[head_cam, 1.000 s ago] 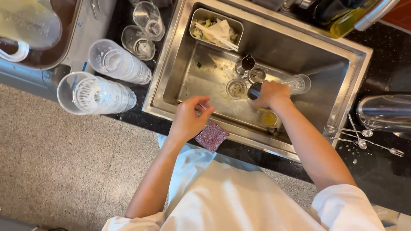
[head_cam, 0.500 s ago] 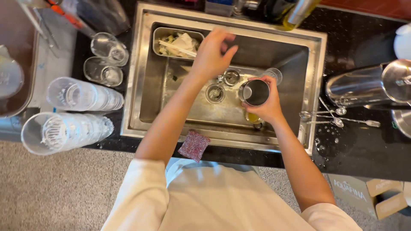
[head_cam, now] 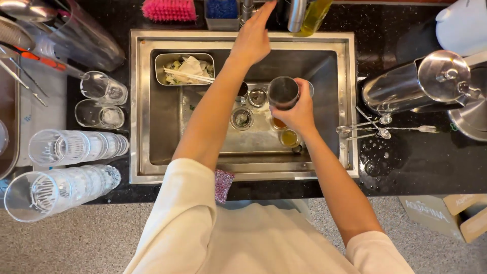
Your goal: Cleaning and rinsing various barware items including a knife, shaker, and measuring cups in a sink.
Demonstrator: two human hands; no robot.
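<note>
The steel sink [head_cam: 152, 122] took up the middle of the black counter [head_cam: 406, 162], and the person stood over it with both arms stretched in. Out past the right hand's knuckles a steel jug [head_cam: 406, 89] lay on its side on the counter, and well away from the left hand's fingers two stacks of ribbed clear tumblers [head_cam: 76, 147] lay tipped over, with two single glasses [head_cam: 101, 101] just beyond them. The left hand [head_cam: 251, 40] was up at the far rim of the sink, its fingers [head_cam: 264, 12] straight and close together, the tips at the base of the tap [head_cam: 247, 10]; I could not tell whether they touched it, and they held nothing. The right hand [head_cam: 299, 114] hung over the basin with its fingers curled tight round a dark metal cup [head_cam: 283, 92], mouth tilted up. Between the two hands, nearer the left wrist, a steel tray of scraps [head_cam: 185, 68] sat in the sink. Just below the right hand's fingers small cups [head_cam: 253, 106] sat on the sink floor, one with yellow liquid [head_cam: 289, 138]. A few spoons [head_cam: 375, 127] lay on the counter just outside the right hand, and a pink scrubbing pad [head_cam: 222, 185] hung on the near rim.
</note>
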